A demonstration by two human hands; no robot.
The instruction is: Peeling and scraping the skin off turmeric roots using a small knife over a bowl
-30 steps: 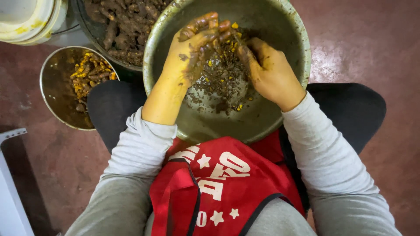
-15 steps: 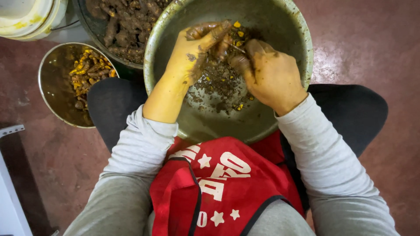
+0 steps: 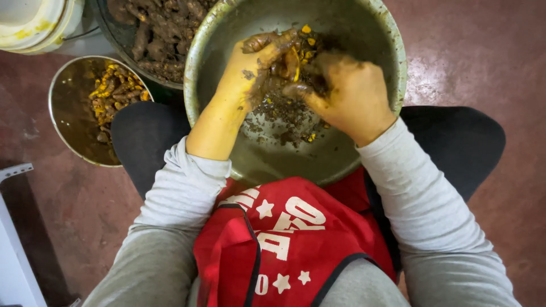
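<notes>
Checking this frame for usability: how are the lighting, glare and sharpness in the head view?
Head view: even indoor light, soft shadows; mild glare on the floor right of the big bowl and on the small bowl rim; left hand and right hand slightly motion-blurred, peelings fairly sharp; the red apron close to the lens looks enlarged.

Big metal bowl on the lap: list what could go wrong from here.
1. The big metal bowl rests on the knees with neither hand steadying it; it may tip.
2. The left hand and right hand are coated in mud, so the yellow root may slip from their grip.
3. Peelings may spill onto the red apron.
</notes>
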